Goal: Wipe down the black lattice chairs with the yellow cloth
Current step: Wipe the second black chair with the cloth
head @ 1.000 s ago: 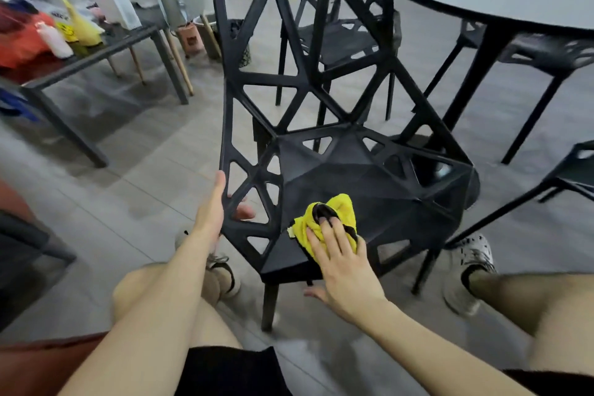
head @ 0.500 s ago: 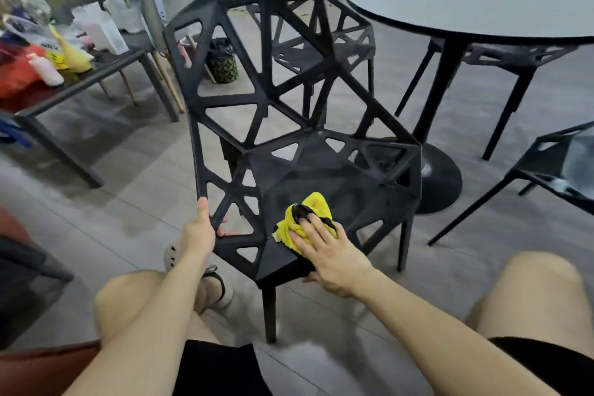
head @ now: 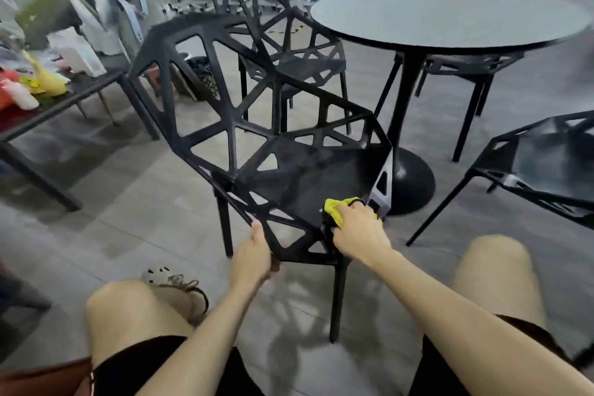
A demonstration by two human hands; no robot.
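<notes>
Where the seat of the black lattice chair (head: 308, 177) reaches its near right corner, the yellow cloth (head: 336, 207) lies bunched under the right hand (head: 360, 235), whose fingers curl over it. The left hand (head: 252, 255) grips a strut on the seat's near left edge, thumb on top. Beyond stand a round table (head: 450, 19) and another lattice chair (head: 305, 67). Print on a yellow packet (head: 32, 82) far left is too blurred to read.

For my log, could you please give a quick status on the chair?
Left hand grips chair front edge. Right hand holds yellow cloth on seat corner. Nothing blocking.
</notes>
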